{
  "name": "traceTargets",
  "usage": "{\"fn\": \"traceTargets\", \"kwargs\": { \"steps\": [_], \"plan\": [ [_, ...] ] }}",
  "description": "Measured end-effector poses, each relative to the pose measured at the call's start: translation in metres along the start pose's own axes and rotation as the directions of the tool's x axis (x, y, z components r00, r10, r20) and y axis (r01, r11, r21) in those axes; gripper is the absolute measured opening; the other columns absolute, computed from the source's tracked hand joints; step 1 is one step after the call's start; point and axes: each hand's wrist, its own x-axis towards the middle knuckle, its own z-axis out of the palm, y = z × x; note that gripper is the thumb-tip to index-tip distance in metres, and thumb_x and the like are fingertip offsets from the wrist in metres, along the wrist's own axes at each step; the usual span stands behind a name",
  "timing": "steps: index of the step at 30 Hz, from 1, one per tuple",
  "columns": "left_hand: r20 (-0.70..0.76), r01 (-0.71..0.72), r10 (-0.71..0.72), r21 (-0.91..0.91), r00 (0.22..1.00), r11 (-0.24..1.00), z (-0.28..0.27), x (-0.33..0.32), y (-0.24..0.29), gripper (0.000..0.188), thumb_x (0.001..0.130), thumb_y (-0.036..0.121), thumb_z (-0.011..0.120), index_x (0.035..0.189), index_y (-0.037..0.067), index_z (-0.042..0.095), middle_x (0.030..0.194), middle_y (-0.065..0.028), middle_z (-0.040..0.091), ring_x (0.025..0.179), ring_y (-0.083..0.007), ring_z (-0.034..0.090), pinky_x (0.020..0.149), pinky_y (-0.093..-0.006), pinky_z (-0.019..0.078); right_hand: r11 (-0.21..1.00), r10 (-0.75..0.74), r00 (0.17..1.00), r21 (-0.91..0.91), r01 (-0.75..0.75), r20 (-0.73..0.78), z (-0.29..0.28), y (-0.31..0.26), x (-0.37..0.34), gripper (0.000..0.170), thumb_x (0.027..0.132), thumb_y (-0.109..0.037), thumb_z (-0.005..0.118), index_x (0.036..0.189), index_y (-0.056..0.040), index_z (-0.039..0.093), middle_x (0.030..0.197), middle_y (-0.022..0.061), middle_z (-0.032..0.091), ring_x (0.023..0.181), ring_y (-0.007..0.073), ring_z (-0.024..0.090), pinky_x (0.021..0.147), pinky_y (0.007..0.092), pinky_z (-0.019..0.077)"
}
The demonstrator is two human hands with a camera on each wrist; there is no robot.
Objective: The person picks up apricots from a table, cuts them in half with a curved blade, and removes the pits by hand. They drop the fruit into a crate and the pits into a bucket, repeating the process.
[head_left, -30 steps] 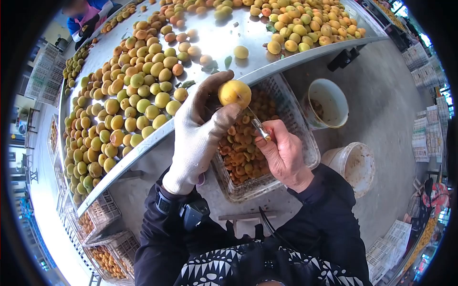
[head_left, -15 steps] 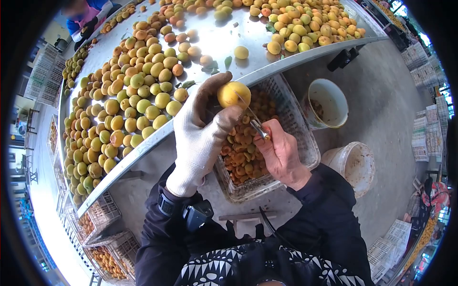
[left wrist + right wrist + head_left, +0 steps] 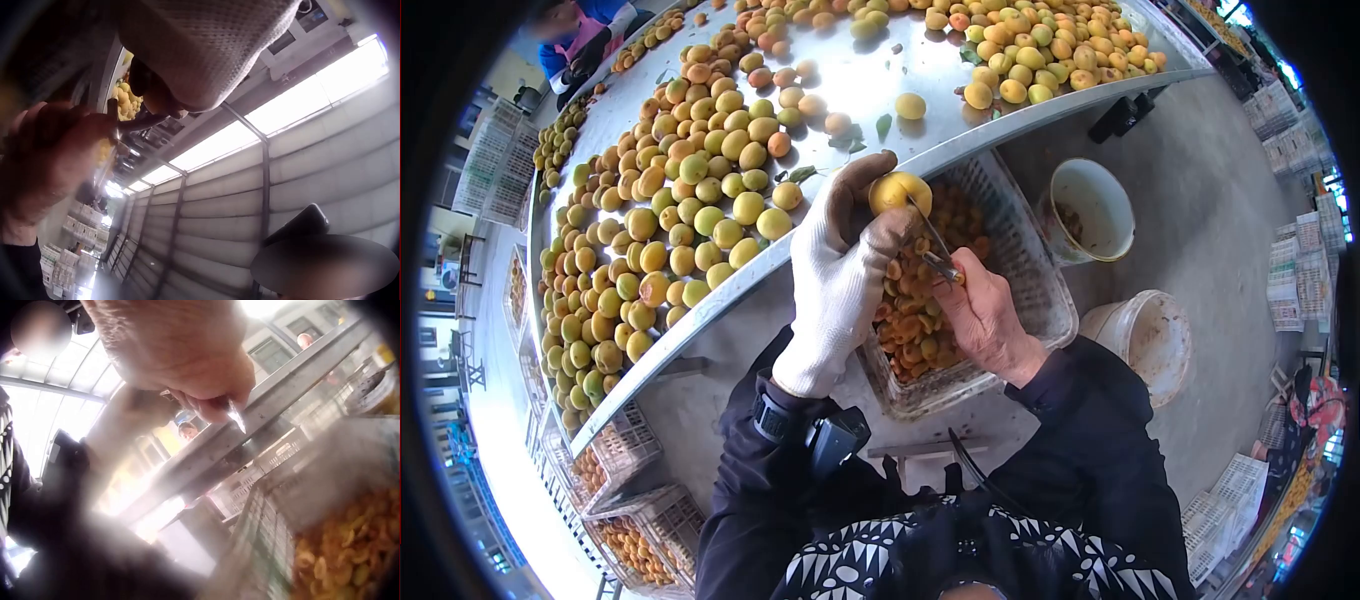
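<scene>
My left hand (image 3: pixel 835 280), in a white glove with brown-stained fingers, holds a yellow apricot (image 3: pixel 897 189) between thumb and fingers. A slim knife (image 3: pixel 940 252) is gripped in my bare right hand (image 3: pixel 990 325), its blade pointing up and left. The blade's end meets the apricot's right side, by the gloved thumb. Both hands are above a crate (image 3: pixel 1055 300) of cut apricot pieces (image 3: pixel 907 330). In the right wrist view, the curled right hand (image 3: pixel 181 350) covers most of the knife. The left wrist view shows the glove (image 3: pixel 194 53) close up, with the apricot hidden.
Many whole apricots (image 3: pixel 690 215) lie on the metal table (image 3: pixel 850 110), whose raised edge runs just beyond my hands. Two white buckets (image 3: pixel 1090 210) stand right of the crate. More filled crates (image 3: pixel 640 535) stand at lower left. Another person (image 3: pixel 580 45) is at the far left.
The knife blade has moved up from beside the gloved thumb onto the apricot. Both hands have shifted slightly right with the view, the left one still holding the fruit.
</scene>
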Motion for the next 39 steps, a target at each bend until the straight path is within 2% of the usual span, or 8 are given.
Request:
{"fn": "traceTargets", "kwargs": {
  "steps": [7, 11, 15, 26, 27, 29, 33, 39],
  "plan": [
    [0.014, 0.093, -0.093, 0.005, 0.996, 0.996, 0.002, 0.004, -0.012, 0.046, 0.096, 0.023, 0.062, 0.131, -0.003, 0.047, 0.119, -0.0117, 0.055, 0.105, -0.0142, 0.054, 0.093, -0.0284, 0.0457, 0.999, 0.031, 0.999, -0.008, -0.031, -0.009, 0.002, 0.002, 0.005, 0.030, 0.102, -0.029, 0.051, 0.093, -0.0008, 0.045, 0.067, 0.0186, 0.053, 0.062, 0.0375, 0.059, 0.054, 0.0395, 0.0429],
    [-0.019, -0.059, 0.061, 0.105, 0.998, 0.993, 0.005, 0.008, -0.024, 0.044, 0.098, 0.025, 0.058, 0.130, -0.002, 0.047, 0.116, -0.0113, 0.055, 0.103, -0.0143, 0.053, 0.092, -0.0278, 0.0446, 0.999, 0.044, 0.999, -0.028, -0.044, -0.021, 0.000, -0.005, 0.013, 0.030, 0.102, -0.028, 0.050, 0.092, 0.0003, 0.047, 0.068, 0.0194, 0.057, 0.064, 0.0382, 0.062, 0.054, 0.0395, 0.0446],
    [-0.011, 0.000, 0.002, 0.196, 1.000, 0.981, 0.001, 0.012, -0.023, 0.042, 0.098, 0.026, 0.058, 0.129, -0.002, 0.048, 0.112, -0.0106, 0.056, 0.100, -0.0135, 0.054, 0.089, -0.0271, 0.0458, 0.997, 0.020, 0.999, -0.069, -0.023, -0.042, 0.004, 0.001, 0.012, 0.029, 0.101, -0.026, 0.051, 0.091, 0.0008, 0.047, 0.068, 0.0191, 0.059, 0.065, 0.0382, 0.063, 0.055, 0.0397, 0.0454],
    [-0.019, 0.230, -0.231, -0.047, 0.973, 0.972, 0.013, 0.014, -0.020, 0.051, 0.101, 0.046, 0.048, 0.119, -0.002, 0.053, 0.099, -0.0079, 0.060, 0.085, -0.0123, 0.054, 0.078, -0.0269, 0.0462, 0.991, 0.105, 0.992, -0.076, -0.110, -0.073, 0.000, -0.011, 0.011, 0.023, 0.099, -0.018, 0.054, 0.091, 0.0026, 0.050, 0.068, 0.0181, 0.062, 0.065, 0.0354, 0.065, 0.055, 0.0386, 0.0461],
    [-0.016, 0.228, -0.229, -0.045, 0.973, 0.973, 0.013, 0.016, -0.020, 0.051, 0.101, 0.046, 0.048, 0.119, -0.002, 0.053, 0.099, -0.0079, 0.060, 0.085, -0.0123, 0.054, 0.078, -0.0269, 0.0462, 0.987, 0.134, 0.989, -0.082, -0.139, -0.060, -0.002, -0.012, 0.012, 0.023, 0.099, -0.018, 0.054, 0.090, 0.0028, 0.050, 0.069, 0.0178, 0.062, 0.065, 0.0349, 0.065, 0.056, 0.0383, 0.0465],
    [0.035, 0.093, -0.105, 0.248, 0.994, 0.964, 0.011, 0.019, -0.024, 0.051, 0.102, 0.045, 0.045, 0.118, -0.002, 0.053, 0.095, -0.0095, 0.061, 0.085, -0.0136, 0.055, 0.079, -0.0284, 0.0457, 0.989, 0.132, 0.987, -0.059, -0.138, -0.090, 0.000, -0.010, 0.010, 0.023, 0.099, -0.018, 0.054, 0.089, 0.0028, 0.050, 0.069, 0.0174, 0.063, 0.065, 0.0345, 0.065, 0.056, 0.0383, 0.0468],
    [-0.067, -0.092, 0.120, 0.318, 0.991, 0.944, 0.026, 0.020, -0.036, 0.044, 0.103, 0.039, 0.044, 0.116, -0.002, 0.053, 0.091, -0.0095, 0.060, 0.083, -0.0139, 0.054, 0.078, -0.0295, 0.0463, 0.982, 0.182, 0.979, -0.026, -0.185, -0.096, -0.002, -0.011, 0.014, 0.024, 0.100, -0.018, 0.053, 0.088, 0.0027, 0.050, 0.069, 0.0166, 0.063, 0.065, 0.0336, 0.065, 0.057, 0.0387, 0.0476],
    [-0.144, 0.052, -0.024, 0.192, 0.989, 0.980, 0.031, 0.024, -0.036, 0.043, 0.103, 0.038, 0.044, 0.115, -0.002, 0.054, 0.092, -0.0077, 0.059, 0.082, -0.0129, 0.052, 0.074, -0.0278, 0.0456, 0.981, 0.118, 0.990, -0.146, -0.128, -0.075, -0.003, 0.003, 0.017, 0.025, 0.100, -0.020, 0.052, 0.090, 0.0025, 0.049, 0.070, 0.0204, 0.063, 0.069, 0.0399, 0.064, 0.058, 0.0440, 0.0474]
  ]
}}
